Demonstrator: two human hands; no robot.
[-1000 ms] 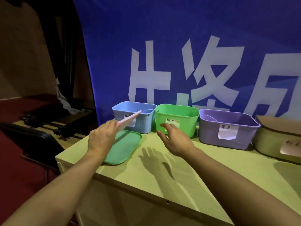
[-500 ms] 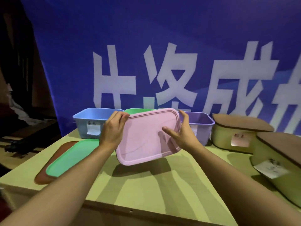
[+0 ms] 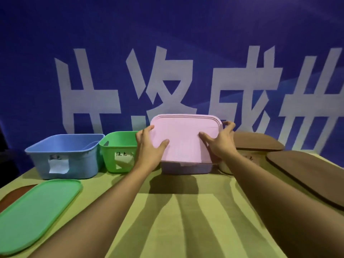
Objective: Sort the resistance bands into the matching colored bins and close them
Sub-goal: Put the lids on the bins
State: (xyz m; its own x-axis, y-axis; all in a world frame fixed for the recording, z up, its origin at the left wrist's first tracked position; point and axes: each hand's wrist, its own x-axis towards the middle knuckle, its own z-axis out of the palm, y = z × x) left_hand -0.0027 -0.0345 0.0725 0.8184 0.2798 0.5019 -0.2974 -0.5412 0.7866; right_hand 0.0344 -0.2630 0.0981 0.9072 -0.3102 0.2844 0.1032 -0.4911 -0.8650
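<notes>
Both my left hand (image 3: 149,146) and right hand (image 3: 219,142) grip the pink lid (image 3: 184,138), lowering it onto the purple bin (image 3: 186,167); blue bin (image 3: 65,157) and green bin (image 3: 119,151) are uncovered (green lid (image 3: 37,211) on table).

Pink lid (image 3: 183,138) — tilted atop purple bin (image 3: 186,167)

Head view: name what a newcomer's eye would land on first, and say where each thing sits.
The pink lid at centre, gripped by the left hand and right hand at its two sides, sits tilted over the purple bin. Left of it stand the open green bin and blue bin, with a green lid lying flat on the table in front. Behind everything hangs a blue banner with large white characters.
</notes>
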